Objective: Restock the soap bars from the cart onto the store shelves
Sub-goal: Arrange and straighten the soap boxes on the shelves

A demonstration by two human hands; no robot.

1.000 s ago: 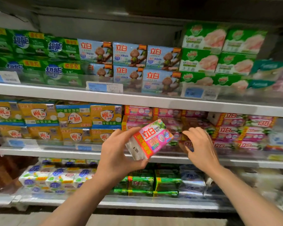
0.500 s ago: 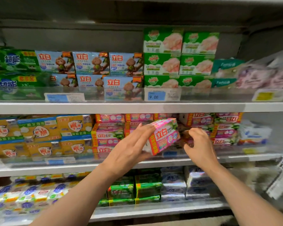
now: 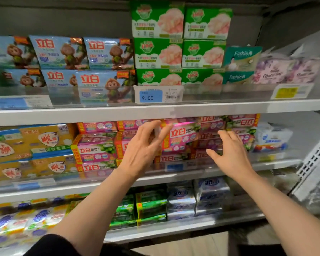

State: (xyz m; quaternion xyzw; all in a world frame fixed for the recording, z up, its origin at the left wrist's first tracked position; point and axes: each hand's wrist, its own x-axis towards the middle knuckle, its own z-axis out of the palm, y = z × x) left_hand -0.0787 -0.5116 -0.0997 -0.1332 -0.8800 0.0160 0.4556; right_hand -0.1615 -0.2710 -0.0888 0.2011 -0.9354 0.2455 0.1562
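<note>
pink soap pack (image 3: pixel 181 138) sat on middle shelf (image 3: pixel 277 163), atop pink stack (image 3: pixel 96 152), front face tilted toward camera. left hand (image 3: pixel 142 150) at pack's left end, fingers extended and loosely spread, fingertips (image 3: pixel 164 129) against its upper left corner; no clear grip visible. right hand (image 3: pixel 231 152) just right of pack, palm down, fingers straight, resting on neighbouring pink packs (image 3: pixel 211 139); thumb spread low. pack lay between both hands. blue monkey packs (image 3: pixel 107 52) and green boxes (image 3: pixel 157 52) on shelf above.
</note>
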